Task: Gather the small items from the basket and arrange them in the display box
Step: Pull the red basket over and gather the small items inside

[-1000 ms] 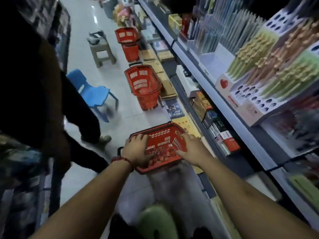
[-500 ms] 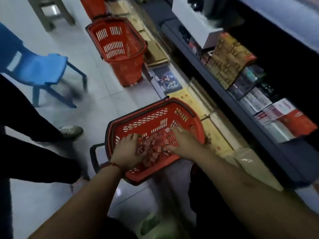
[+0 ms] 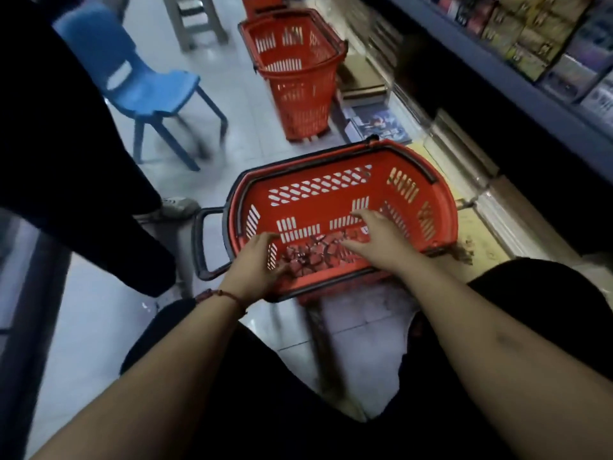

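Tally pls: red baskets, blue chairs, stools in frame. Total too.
Red baskets: 3 (one cut off at the top edge)
Blue chair: 1
Grey stool: 1
Total: 5

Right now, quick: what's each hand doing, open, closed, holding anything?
Left hand: cupped against the small items in the basket; a grip cannot be told.
Right hand: open, fingers spread over the items.
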{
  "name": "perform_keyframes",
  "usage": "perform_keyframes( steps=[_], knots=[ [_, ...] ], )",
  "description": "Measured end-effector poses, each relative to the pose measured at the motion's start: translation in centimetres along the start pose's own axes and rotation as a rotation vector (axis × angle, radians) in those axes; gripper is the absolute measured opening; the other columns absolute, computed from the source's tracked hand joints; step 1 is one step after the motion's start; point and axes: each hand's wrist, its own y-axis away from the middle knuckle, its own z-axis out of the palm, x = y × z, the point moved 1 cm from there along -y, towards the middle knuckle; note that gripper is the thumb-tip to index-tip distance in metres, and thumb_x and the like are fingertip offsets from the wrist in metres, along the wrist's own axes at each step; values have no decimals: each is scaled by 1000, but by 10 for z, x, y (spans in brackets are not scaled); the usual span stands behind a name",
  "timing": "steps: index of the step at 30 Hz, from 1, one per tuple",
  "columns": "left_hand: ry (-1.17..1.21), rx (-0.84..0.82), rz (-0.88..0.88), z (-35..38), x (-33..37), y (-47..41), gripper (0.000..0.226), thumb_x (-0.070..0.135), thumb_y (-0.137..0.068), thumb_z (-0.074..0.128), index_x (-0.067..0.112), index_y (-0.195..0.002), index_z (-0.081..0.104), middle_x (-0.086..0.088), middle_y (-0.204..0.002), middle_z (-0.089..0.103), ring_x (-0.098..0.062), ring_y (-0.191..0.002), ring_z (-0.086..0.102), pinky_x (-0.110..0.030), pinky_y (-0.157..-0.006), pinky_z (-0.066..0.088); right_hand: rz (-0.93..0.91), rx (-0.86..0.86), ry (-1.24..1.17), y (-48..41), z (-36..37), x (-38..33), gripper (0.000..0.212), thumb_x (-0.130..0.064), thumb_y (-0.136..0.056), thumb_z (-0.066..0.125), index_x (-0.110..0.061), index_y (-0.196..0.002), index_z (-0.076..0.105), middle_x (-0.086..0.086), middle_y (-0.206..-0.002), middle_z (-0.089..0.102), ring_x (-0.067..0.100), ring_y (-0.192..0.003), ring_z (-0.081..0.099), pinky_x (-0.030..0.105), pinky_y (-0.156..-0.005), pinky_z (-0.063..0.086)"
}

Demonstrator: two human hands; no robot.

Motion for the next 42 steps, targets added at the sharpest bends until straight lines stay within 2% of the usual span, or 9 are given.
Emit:
perform_keyframes(
  steps=[9,17,23,26,31,33,36,38,42],
  knots=[
    [-97,-88,62,-11,25,0,69,24,-82,82,19,-143,48,-4,-143,52,-24,-132,50,-41,-113,42,-34,-132,4,8,-15,-2,77,-30,-79,85,-23,-145,46,4,-151,46,26,-132,50,35,-107,40],
    [-342,-370,135,40,-7,-104,82,42,-79,81,23,-148,41,-8,-145,47,-31,-131,48,-45,-110,43,-192,-454,506,-94,1,16,102,-39,-69,89,-25,-152,33,2,-155,40,27,-137,45,40,-111,41],
    [-460,-502,-203,120,-56,-191,95,41,-76,83,14,-150,30,-17,-149,42,-40,-134,46,-50,-106,46,-324,-694,669,-168,68,71,115,-49,-66,88,-23,-156,22,2,-160,32,26,-141,40,38,-112,39],
    [-492,-587,-237,158,-83,-206,92,45,-78,81,13,-149,31,-16,-148,42,-38,-134,47,-47,-104,46,-382,-793,690,-194,107,93,124,-53,-63,87,-27,-158,14,0,-165,19,25,-147,30,39,-117,31],
    [-523,-650,-122,199,-131,-201,129,53,-70,82,15,-161,-2,-25,-165,-2,-48,-149,17,-54,-117,33,-496,-763,626,-213,166,126,134,-68,-60,81,-31,-159,-1,3,-168,-8,26,-155,4,41,-123,12],
    [-522,-601,-68,205,-141,-195,119,62,-80,63,11,-160,-8,-29,-164,-10,-49,-152,6,-54,-120,28,-530,-721,599,-211,183,141,137,-75,-58,77,-33,-158,-7,2,-168,-16,26,-155,-2,41,-123,6],
    [-548,-513,40,211,-151,-194,107,70,-77,19,3,-159,2,-34,-159,13,-52,-143,24,-56,-114,34,-579,-669,602,-201,199,157,135,-84,-60,69,-35,-158,-11,2,-165,-26,25,-154,-9,43,-121,1],
    [-534,-486,94,212,-158,-197,105,72,-77,22,6,-158,7,-28,-149,31,-47,-128,39,-57,-103,43,-597,-623,606,-198,207,155,131,-88,-61,64,-33,-158,-4,4,-166,-18,30,-153,0,47,-121,8],
    [-465,-522,169,216,-157,-201,95,66,-79,47,5,-149,27,-21,-139,40,-39,-115,49,-48,-85,53,-698,-579,652,-194,220,145,118,-89,-61,59,-29,-155,21,12,-161,14,34,-144,23,52,-118,24]
  ],
)
